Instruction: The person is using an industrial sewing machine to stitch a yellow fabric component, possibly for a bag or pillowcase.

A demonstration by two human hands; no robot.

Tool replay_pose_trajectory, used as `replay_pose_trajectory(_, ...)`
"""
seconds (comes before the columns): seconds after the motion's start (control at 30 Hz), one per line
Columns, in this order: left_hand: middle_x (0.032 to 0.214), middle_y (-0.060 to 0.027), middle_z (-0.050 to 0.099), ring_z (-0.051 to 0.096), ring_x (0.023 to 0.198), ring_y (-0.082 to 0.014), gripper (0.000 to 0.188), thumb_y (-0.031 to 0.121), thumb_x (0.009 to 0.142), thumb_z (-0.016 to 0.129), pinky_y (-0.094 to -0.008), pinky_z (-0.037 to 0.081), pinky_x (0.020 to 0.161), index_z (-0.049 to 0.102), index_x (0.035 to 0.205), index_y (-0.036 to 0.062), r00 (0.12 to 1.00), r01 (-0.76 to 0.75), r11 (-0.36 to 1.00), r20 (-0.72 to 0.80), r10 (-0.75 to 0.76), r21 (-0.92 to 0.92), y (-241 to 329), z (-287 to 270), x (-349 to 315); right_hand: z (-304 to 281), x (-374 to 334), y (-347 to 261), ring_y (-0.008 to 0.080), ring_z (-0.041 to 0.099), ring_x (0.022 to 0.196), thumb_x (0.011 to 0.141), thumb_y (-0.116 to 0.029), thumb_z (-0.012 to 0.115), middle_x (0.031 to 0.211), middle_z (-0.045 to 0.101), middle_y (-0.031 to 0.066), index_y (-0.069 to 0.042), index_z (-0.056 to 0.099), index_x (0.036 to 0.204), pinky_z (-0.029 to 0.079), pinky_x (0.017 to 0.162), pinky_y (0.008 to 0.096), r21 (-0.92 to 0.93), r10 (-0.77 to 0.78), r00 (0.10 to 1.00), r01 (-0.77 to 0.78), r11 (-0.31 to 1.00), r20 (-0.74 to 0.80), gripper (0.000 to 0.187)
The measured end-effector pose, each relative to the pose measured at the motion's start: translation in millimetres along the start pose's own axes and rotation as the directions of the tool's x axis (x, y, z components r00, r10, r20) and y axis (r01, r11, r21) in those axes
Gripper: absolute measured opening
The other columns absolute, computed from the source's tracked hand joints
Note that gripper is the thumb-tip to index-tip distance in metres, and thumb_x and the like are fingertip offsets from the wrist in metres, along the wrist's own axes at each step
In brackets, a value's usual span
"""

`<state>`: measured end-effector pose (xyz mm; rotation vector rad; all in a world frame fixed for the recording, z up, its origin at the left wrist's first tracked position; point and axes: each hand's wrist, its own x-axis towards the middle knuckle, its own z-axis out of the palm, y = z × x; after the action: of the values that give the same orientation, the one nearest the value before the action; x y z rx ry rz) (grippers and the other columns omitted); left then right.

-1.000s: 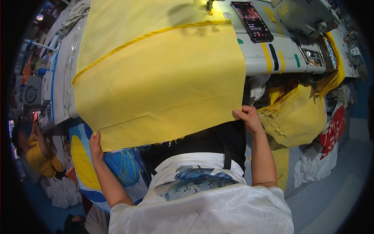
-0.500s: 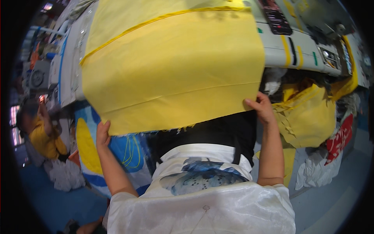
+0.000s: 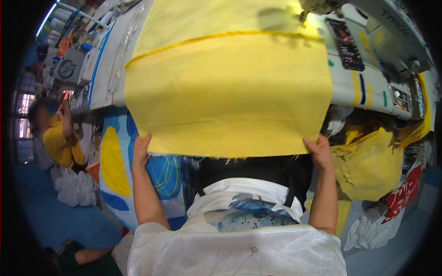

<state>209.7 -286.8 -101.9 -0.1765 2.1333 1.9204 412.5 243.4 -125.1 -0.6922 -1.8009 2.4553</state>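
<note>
A wide piece of yellow fabric is spread over the white sewing machine table and hangs over its near edge toward my lap. A folded seam crosses it near the far side, and its near edge is frayed. My left hand pinches the near left corner, thumb on top. My right hand grips the near right corner the same way. Between them the fabric is held fairly taut. At the far end of the fabric, part of the sewing machine shows beside a bright light.
A phone lies on the table at the right. More yellow fabric is heaped below the table there, near a red patterned cloth and white plastic. Blue patterned fabric hangs at left. A person in yellow sits farther left.
The near edge of the fabric has become level, with my right hand lower in view. The whole scene has shifted right and down as the view moved. Both hands keep their hold.
</note>
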Motion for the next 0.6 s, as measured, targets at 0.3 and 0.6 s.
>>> replay_pose_trajectory(0.3, 0.105, -0.0089, 0.062, 0.059, 0.091, -0.0154, 0.030, 0.023, 0.095, 0.047, -0.0263, 0.047, 0.080, 0.056, 0.110, -0.0026, 0.995, -0.033, 0.993, -0.099, 0.022, -0.111, -16.2, -25.8, 2.9, 5.7, -5.3, -4.8, 0.0100, 0.058, 0.087, 0.081, -0.010, 0.065, 0.099, 0.064, 0.0038, 0.000, 0.060, 0.107, 0.044, 0.081, 0.0246, 0.050, 0.024, 1.000, -0.023, 0.998, -0.019, 0.029)
replay_pose_trajectory(0.6, 0.110, -0.0093, 0.059, 0.058, 0.098, -0.0177, 0.032, 0.026, 0.096, 0.044, -0.0279, 0.046, 0.084, 0.052, 0.115, 0.0006, 0.994, -0.010, 0.994, -0.108, -0.001, -0.105, -15.7, -25.3, 5.8, 5.7, -1.9, -6.3, 0.0098, 0.057, 0.086, 0.078, -0.012, 0.069, 0.095, 0.064, 0.0031, 0.000, 0.061, 0.105, 0.044, 0.080, 0.0244, 0.013, 0.064, 0.998, -0.064, 0.998, 0.010, 0.031)
